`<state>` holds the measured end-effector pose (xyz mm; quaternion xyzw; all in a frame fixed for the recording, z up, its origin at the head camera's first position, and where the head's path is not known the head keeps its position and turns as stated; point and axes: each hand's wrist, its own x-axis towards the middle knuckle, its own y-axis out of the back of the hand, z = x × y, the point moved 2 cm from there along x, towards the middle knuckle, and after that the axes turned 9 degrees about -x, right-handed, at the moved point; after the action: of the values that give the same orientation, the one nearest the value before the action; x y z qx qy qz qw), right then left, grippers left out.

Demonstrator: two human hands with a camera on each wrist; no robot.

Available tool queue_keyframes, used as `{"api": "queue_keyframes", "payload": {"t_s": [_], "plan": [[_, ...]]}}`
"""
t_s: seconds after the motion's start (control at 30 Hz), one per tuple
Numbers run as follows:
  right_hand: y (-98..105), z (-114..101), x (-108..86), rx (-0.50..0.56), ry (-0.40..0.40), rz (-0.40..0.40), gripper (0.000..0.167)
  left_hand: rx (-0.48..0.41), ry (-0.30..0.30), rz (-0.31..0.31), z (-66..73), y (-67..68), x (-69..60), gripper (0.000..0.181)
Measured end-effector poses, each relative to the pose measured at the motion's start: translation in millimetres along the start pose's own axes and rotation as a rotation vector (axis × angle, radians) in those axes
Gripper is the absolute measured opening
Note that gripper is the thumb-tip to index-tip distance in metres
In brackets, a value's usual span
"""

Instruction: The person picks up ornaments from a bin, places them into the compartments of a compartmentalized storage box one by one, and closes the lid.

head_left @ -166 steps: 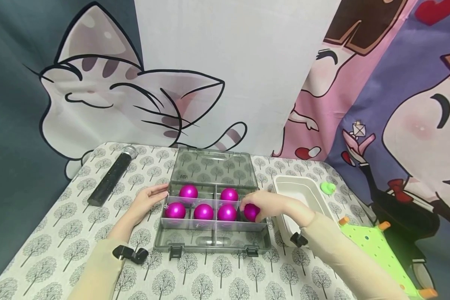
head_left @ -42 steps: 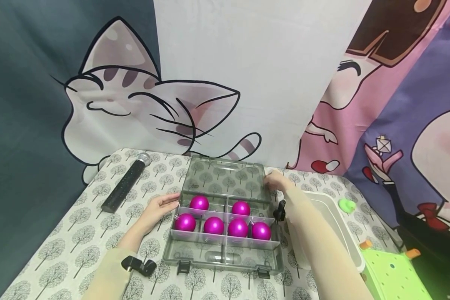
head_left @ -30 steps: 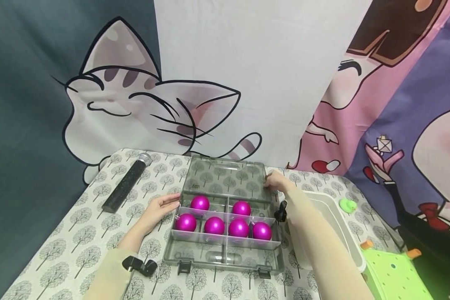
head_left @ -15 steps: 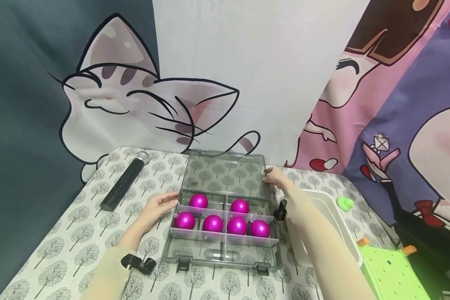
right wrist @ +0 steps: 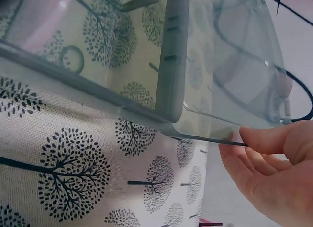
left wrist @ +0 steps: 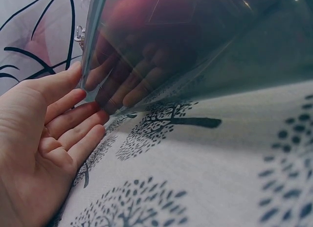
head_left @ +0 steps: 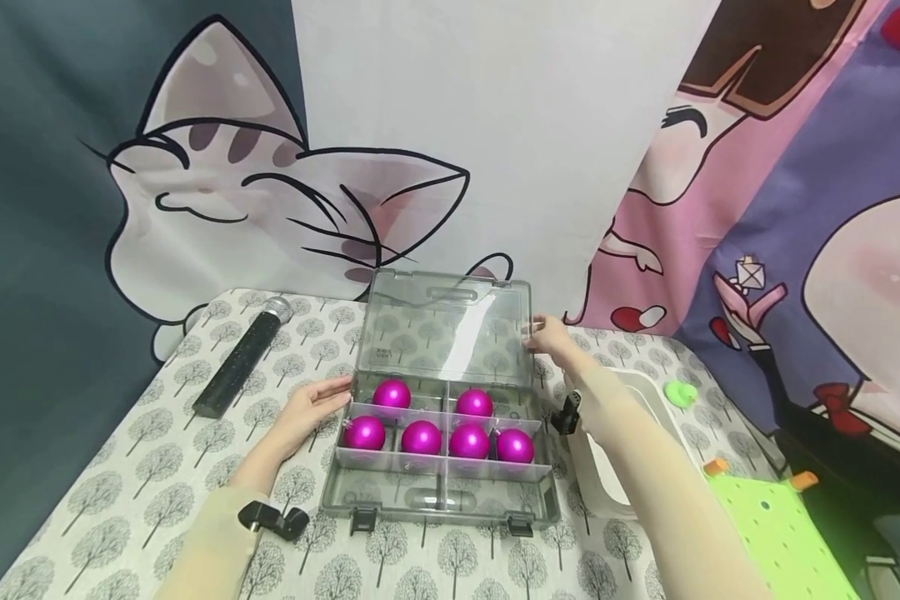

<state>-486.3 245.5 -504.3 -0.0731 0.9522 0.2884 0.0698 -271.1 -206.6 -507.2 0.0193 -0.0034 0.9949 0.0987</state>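
Note:
A smoky clear plastic divider box (head_left: 345,490) lies on the table, holding several magenta Christmas balls (head_left: 422,437) in its back and middle compartments. Its see-through lid (head_left: 420,333) is tilted up off the table at the back. My right hand (head_left: 552,337) pinches the lid's right edge between thumb and fingers, as the right wrist view also shows. At the box's left side my left hand (head_left: 311,412) rests its fairly straight fingertips against the wall. In the left wrist view that hand (left wrist: 54,124) touches the box's side, palm showing.
A black microphone (head_left: 242,358) lies at the left. On the right stand a white tray (head_left: 603,492), partly behind my right forearm, a green rubber duck (head_left: 680,393) and a lime-green pegged board (head_left: 776,525). A printed curtain hangs behind the table.
Earlier my right hand had a ball in the middle row's right compartment. It then moved to the lid's right edge, and the lid has risen from the table. My left hand stays at the box's side.

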Motion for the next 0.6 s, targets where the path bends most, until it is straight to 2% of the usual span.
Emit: {"api": "queue_keyframes", "payload": {"t_s": [0.07, 0.17, 0.27, 0.37, 0.53, 0.6], "plan": [[-1.8, -33.3, -31.8, -0.034, 0.001, 0.020, 0.073, -0.006, 0.001, 0.002, 0.8, 0.3, -0.9, 0.052], [-0.4, -83.4, -81.7, -0.088, -0.014, 0.003, 0.070, -0.004, -0.001, 0.004, 2.3, -0.1, -2.1, 0.052], [4.3, -109.9, -112.4, -0.093, 0.014, -0.029, 0.064, 0.001, -0.001, 0.005, 2.6, -0.4, -2.4, 0.052], [9.8, -115.4, -124.5, -0.060, 0.026, -0.048, 0.061, 0.008, 0.002, 0.003, 1.5, -0.3, -1.4, 0.052], [14.1, -98.7, -116.9, -0.022, 0.067, -0.047, 0.063, 0.017, 0.004, 0.002, 0.1, 0.4, -0.2, 0.053], [14.5, -99.9, -120.0, -0.014, 0.078, -0.045, 0.063, 0.020, 0.006, 0.001, -0.4, 0.7, 0.2, 0.053]]}}
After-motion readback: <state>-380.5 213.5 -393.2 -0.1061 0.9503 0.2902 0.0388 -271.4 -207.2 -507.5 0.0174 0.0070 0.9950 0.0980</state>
